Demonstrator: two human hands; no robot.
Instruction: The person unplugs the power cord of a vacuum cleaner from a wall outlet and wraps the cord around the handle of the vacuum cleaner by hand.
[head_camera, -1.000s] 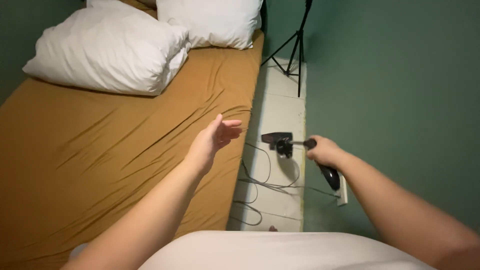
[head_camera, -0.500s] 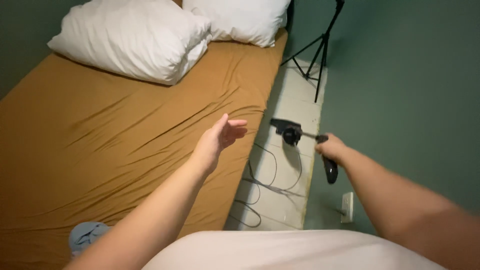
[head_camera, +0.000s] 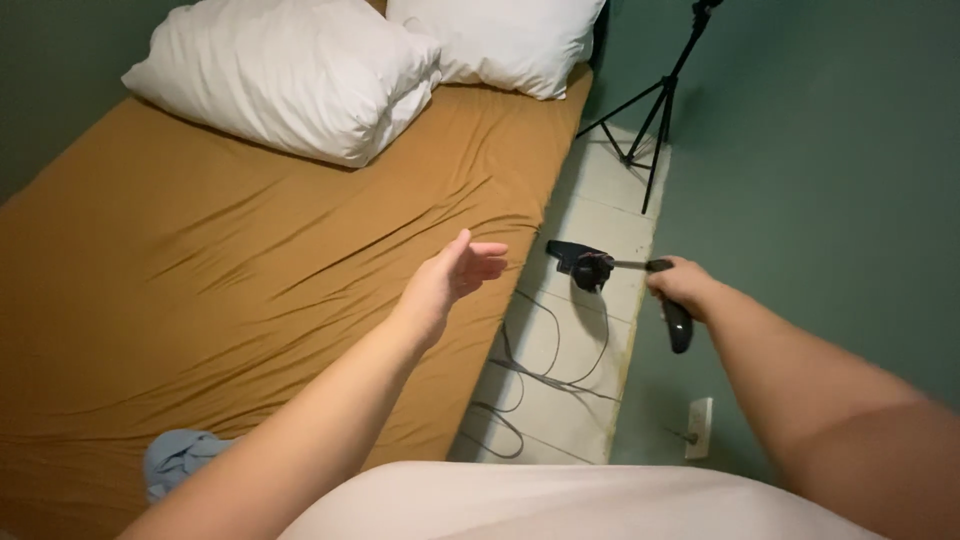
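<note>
The left hand is open and empty, fingers together pointing toward two o'clock, arm outstretched. The right hand is fisted in a grip, forearm reaching toward ten o'clock.

Floor strip between bed and wall: narrow. Cables and tripod obstruct it. Bed centre open; pillows at head.

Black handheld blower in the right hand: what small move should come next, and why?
Probably swing the black handheld blower left toward the mustard-brown bed sheet. The right hand has its grip closed on the handle, but the nozzle hangs over the pale floor strip, while the open left hand hovers at the bed's edge.
</note>
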